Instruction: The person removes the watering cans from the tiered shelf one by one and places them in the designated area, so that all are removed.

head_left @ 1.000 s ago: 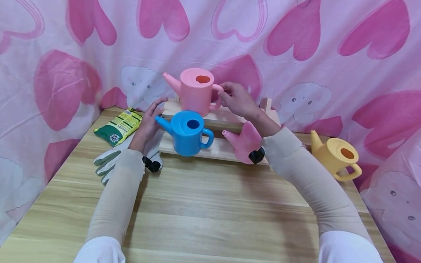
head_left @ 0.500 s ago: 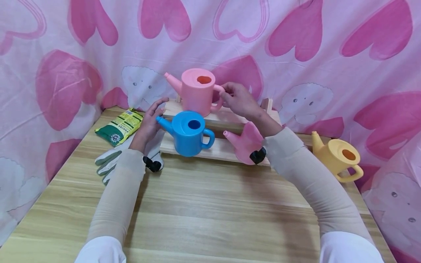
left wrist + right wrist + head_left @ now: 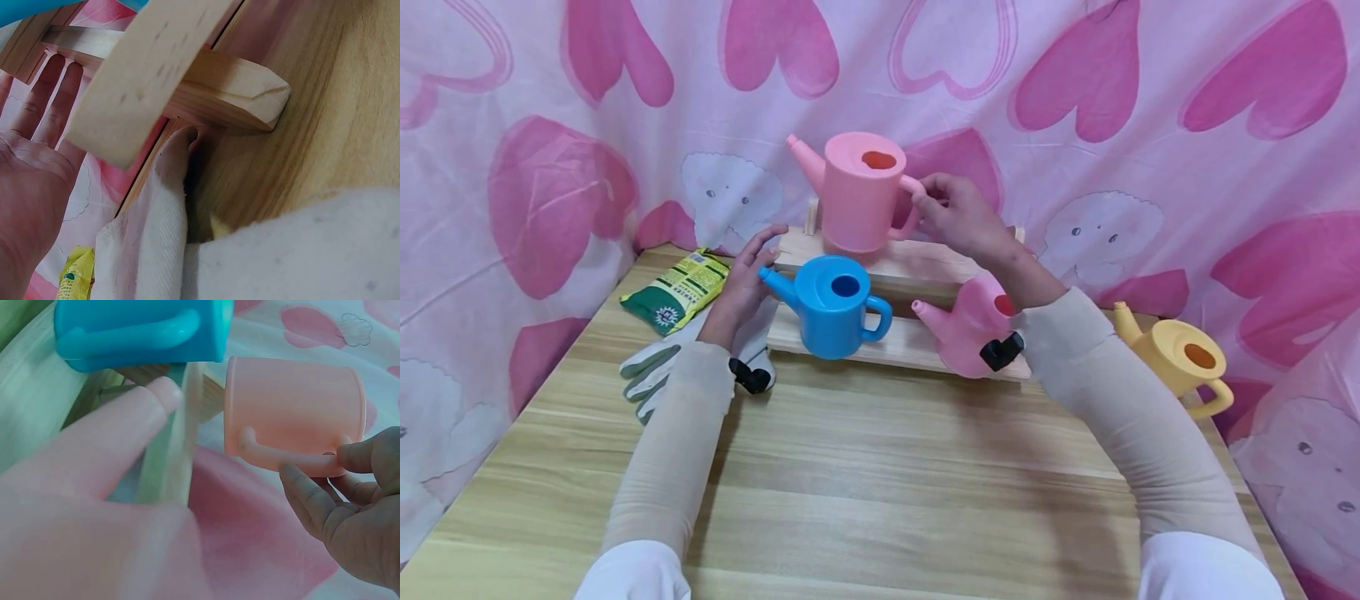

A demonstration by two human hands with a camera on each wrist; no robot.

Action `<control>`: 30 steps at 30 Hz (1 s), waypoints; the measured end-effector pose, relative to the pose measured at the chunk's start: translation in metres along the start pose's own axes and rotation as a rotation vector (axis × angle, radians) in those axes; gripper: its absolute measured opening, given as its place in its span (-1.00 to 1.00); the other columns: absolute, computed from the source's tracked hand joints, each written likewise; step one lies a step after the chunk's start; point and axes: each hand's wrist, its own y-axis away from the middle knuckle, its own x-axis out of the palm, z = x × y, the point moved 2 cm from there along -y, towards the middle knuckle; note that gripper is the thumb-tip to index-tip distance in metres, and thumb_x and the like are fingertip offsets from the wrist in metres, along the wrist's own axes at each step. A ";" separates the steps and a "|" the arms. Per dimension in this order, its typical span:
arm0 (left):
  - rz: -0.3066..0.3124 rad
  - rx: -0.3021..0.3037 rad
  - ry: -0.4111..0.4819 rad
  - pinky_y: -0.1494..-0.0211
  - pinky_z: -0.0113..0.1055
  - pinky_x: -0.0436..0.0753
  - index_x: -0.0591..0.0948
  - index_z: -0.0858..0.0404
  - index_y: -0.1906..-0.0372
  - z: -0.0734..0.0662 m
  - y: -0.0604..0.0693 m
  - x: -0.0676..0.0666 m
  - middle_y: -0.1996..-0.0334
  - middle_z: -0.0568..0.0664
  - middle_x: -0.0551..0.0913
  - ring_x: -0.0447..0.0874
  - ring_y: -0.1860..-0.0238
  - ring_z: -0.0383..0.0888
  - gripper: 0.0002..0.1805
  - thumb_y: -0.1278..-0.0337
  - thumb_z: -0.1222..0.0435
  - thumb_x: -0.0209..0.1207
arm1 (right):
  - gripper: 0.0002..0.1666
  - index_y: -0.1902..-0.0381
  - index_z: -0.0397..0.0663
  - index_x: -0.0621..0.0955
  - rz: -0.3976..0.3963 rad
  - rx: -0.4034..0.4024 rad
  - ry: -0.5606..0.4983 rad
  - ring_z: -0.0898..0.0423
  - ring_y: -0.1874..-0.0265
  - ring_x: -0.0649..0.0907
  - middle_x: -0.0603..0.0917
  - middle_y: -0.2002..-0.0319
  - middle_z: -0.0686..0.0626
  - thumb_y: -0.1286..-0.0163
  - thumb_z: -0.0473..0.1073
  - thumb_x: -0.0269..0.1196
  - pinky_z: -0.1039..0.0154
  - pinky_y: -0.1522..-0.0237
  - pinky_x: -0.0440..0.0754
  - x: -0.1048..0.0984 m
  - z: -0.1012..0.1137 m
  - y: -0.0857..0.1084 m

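My right hand (image 3: 962, 215) pinches the handle of a pink watering can (image 3: 859, 196). The can appears raised just above the top board of a wooden two-tier shelf (image 3: 925, 260). In the right wrist view, thumb and fingers meet on that handle (image 3: 294, 461). My left hand (image 3: 742, 287) is at the shelf's left end, its fingers fairly straight against the upper tier; the left wrist view shows the palm (image 3: 31, 181) beside the wood. On the lower board stand a blue watering can (image 3: 832, 308) and a second pink watering can (image 3: 966, 329), partly hidden by my right wrist.
A yellow watering can (image 3: 1180, 354) stands at the table's right edge. Left of the shelf lie a green and yellow packet (image 3: 677, 290) and white-grey work gloves (image 3: 655, 367), partly under my left arm. A pink heart-patterned curtain (image 3: 865, 67) hangs behind the wooden table (image 3: 865, 475).
My right hand has raised the pink watering can from the top board and shifted it slightly right. My left hand stays at the shelf's left end.
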 end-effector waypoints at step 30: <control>-0.010 -0.008 -0.003 -0.23 -0.23 0.60 0.47 -0.17 -0.45 0.001 -0.002 0.005 -0.54 -0.12 0.26 0.35 -0.42 0.08 -0.53 -0.55 0.01 0.10 | -0.39 -0.30 -0.14 0.57 -0.225 0.193 -0.110 0.02 -0.05 0.62 0.59 -0.07 -0.10 -0.47 0.12 0.28 0.41 0.09 0.66 -0.125 -0.004 0.095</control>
